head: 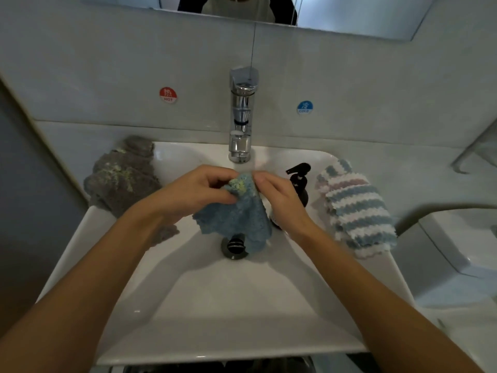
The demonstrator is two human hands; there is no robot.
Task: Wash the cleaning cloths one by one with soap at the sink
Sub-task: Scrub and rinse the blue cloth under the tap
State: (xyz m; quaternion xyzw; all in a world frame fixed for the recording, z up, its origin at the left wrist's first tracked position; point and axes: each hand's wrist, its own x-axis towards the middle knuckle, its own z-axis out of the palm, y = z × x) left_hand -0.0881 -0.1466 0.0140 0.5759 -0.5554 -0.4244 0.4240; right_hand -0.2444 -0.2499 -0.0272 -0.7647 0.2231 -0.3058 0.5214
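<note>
Both hands meet over the white sink (188, 305), just below the spout of the chrome tap (241, 117). The left hand (193, 193) has its fingers (215, 172) curled narrow, pinching the top edge of a blue cloth (236, 216) between thumb and fingertips. The right hand (279, 200) pinches the same edge from the other side, its fingers likewise drawn close together around the fabric. Between the two sets of fingers sits a pale yellow-green smear on the cloth's bunched top. From there the cloth hangs down toward the person, its lower edge draping over the dark drain plug (234, 247) in the basin.

To the left of the left fingers, a grey cloth (122, 176) lies crumpled over the sink's rim and the bench behind it, with a similar yellowish patch on it. Just right of the right fingers stands a black pump bottle (300, 181), partly hidden by that hand. Further right, a striped cloth (357, 208) in blue, pink and white lies over the sink's right rim.

On the wall beyond the fingers, a red sticker (168, 95) reading HOT sits left of the tap and a blue sticker (304, 107) reading COLD sits right of it. No water stream is clearly visible under the spout.
</note>
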